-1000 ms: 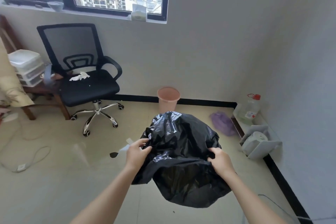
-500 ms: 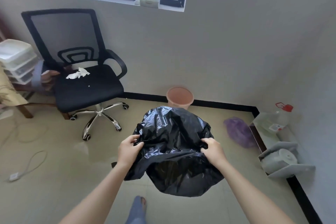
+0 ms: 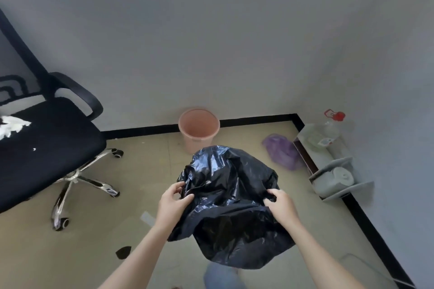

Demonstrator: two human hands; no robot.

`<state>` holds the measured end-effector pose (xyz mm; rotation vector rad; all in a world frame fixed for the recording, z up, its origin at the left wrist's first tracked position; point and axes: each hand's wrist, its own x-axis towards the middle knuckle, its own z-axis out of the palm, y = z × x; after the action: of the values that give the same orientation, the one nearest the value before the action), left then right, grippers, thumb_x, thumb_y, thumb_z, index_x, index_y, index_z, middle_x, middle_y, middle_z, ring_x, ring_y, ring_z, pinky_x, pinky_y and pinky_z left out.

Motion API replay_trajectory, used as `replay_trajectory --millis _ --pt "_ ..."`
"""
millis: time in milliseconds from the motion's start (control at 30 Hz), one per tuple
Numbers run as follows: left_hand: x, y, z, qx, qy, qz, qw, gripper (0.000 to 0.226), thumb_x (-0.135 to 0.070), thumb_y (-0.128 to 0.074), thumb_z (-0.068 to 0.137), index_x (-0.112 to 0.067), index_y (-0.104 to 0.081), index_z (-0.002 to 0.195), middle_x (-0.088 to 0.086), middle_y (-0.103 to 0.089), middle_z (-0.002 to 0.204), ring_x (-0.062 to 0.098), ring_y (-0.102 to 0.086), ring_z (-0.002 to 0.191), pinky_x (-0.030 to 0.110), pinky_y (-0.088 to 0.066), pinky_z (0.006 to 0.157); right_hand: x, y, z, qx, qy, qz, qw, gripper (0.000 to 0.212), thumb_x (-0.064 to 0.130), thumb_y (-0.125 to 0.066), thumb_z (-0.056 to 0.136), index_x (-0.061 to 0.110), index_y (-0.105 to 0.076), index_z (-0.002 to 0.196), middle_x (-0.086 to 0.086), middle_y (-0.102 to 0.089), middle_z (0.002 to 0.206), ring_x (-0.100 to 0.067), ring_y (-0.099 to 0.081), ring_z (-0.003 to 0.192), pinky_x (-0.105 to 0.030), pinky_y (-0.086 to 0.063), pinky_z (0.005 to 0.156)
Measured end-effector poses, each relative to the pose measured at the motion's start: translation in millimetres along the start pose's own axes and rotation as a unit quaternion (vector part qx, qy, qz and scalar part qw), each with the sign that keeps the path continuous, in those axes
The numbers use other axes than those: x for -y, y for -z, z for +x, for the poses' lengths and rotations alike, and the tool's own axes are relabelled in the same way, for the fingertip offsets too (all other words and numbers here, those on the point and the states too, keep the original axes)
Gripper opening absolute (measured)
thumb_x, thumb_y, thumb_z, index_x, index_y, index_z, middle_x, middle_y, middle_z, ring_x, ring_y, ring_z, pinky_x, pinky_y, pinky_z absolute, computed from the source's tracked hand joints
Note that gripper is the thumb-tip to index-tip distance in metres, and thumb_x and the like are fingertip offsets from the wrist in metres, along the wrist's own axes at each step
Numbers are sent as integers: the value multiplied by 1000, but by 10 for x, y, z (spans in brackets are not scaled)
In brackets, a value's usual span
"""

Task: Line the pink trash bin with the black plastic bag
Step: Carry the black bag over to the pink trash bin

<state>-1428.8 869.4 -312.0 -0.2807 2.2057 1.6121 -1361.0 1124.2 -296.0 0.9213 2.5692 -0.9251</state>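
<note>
I have the black plastic bag (image 3: 231, 204) bunched and puffed up in the air in front of me, its mouth edge pinched on both sides. My left hand (image 3: 172, 204) is closed on the rim at the left, thumb and fingers clamped over a fold; my right hand (image 3: 280, 204) is closed on the rim at the right, fingers curled into the plastic. The bulk of the bag sags below and between the two grips, nothing touching the floor.

The pink trash bin (image 3: 199, 129) stands empty and upright against the wall's black baseboard, just beyond the bag's far edge in this view, though bag and bin are apart. Over the last second the bin has grown larger and come nearer the centre, and a leg in blue (image 3: 222, 277) now shows below the bag, so I judge I am walking up to it. That leaves the lining itself not yet begun; the mouth needs spreading wider before it goes over the rim.

Left of the bin is a black office chair (image 3: 47, 148); to the right a purple bag (image 3: 281, 151) lies on the floor near a low shelf (image 3: 338, 171)
</note>
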Motion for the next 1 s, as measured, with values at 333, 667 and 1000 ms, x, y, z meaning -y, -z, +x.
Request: replay_trajectory --millis 333,667,1000 --pt "-583 -797 1077 14 33 0 999 44 -12 -64 83 -9 -50 125 12 -55 123 37 -53 115 44 -42 99 214 427 1478 6 8 100 995 46 28 -33 98 -3 -42 66 -7 -48 74 -19 -47 78 -31 -33 63" --pt "-636 -1077 1793 -8 148 -111 983 35 -30 -39 95 -9 -57 118 6 -61 115 24 -54 113 36 -39 101 474 283 2430 89 57 43 993 39 37 -46 93 12 -53 121 -6 -43 132 -16 -52 104 -27 -40 90" --pt "83 -1315 2814 54 180 -54 981 50 -30 -57 87 -18 -41 133 5 -48 127 13 -43 109 25 -34 91 278 -657 3428 124 28 -38 991 45 35 -58 87 15 -49 125 -2 -40 134 -17 -55 85 -25 -46 83"
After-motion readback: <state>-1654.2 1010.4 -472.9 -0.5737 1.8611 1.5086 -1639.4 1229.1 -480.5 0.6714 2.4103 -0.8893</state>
